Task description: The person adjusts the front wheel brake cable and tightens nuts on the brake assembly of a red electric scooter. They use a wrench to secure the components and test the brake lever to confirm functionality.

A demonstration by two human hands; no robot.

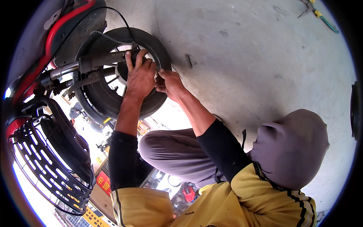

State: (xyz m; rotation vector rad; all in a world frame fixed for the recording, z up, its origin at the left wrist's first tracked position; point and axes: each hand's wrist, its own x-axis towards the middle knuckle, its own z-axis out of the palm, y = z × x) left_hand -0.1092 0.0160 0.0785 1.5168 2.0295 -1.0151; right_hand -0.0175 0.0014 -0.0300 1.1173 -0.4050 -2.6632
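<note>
Black-tyred wheel (pixel 157 43) of a two-wheeled vehicle is at upper left, joined to a dirt-covered fork leg (pixel 102 61). My left hand (pixel 140 78) curls over the dark lower end of that fork leg at the wheel's hub, its index and middle fingers apart. Close beside it, my right hand (pixel 170 85) is closed, thumb and fingertips pinched at a small part by the hub. What lies in that pinch is mostly hidden. A thin black cable (pixel 120 14) arches down to the hub from the red frame (pixel 51 36).
A black slotted basket (pixel 49 162) hangs at lower left. Pliers with green and yellow handles (pixel 326 22) lie on the grey concrete floor (pixel 242 49) at upper right. A small dark ridged piece (pixel 188 60) is near the wheel. My bent knees (pixel 166 151) are below my arms.
</note>
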